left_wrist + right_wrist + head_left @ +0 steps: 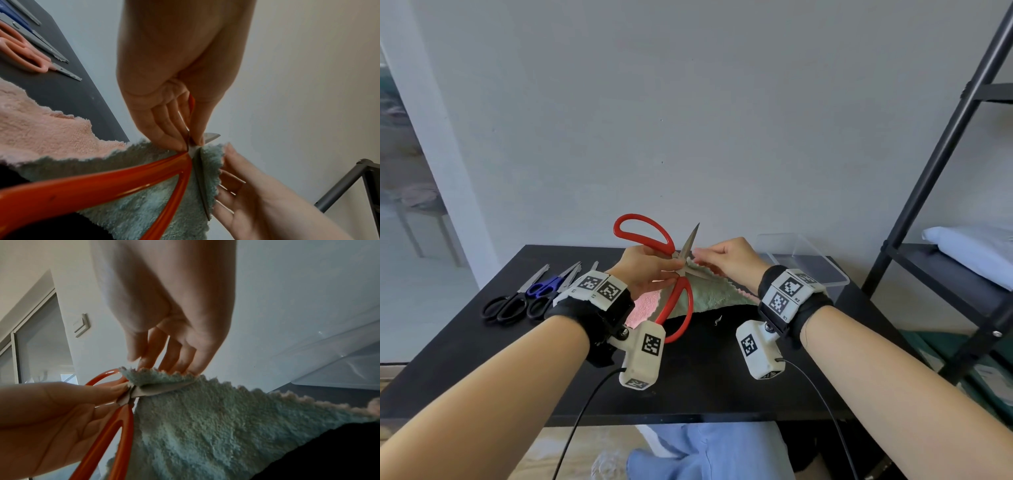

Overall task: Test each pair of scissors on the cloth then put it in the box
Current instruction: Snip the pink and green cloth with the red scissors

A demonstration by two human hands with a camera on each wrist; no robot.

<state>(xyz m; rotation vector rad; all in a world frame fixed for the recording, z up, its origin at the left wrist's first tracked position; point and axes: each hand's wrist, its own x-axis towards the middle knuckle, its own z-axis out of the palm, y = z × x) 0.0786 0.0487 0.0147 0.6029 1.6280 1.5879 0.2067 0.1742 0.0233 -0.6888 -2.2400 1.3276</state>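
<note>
Holding the red-handled scissors (671,274) near their pivot, our left hand (645,270) pinches the metal where the blades cross, the big glossy loops splayed wide, one toward the upper middle of the head view and one toward our wrist. That grip, we judge, steadies the open blades while the cloth (709,291) is fed between them. Our right hand (729,257) pinches the cloth's scalloped edge with curled fingers (185,360) and lifts it taut into the blades, the rest draping to the black counter (722,377). The cloth is plush and fuzzy, pale green on one face and pink on the other. The clear plastic box (804,263), smooth and rectangular, waits at the right rear of the counter. More scissors (524,298), with black and blue handles, lie at the left of the frame, seemingly untested.
</note>
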